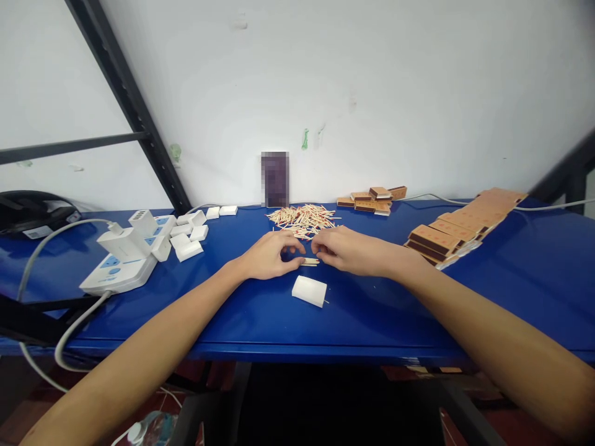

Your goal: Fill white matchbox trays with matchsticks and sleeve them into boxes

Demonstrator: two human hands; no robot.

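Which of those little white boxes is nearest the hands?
The lone white box lying close by the left hand and right hand, holding matches; the other white boxes cluster far left by the power strip.

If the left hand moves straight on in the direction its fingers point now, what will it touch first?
Its fingers point rightward, so the left hand would probably first meet the fingertips of the right hand, just past the matchsticks it pinches between them.

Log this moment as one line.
left hand: pinching matchsticks | right hand: holding their other end | white box: on table, near side of hands | match pile: behind hands
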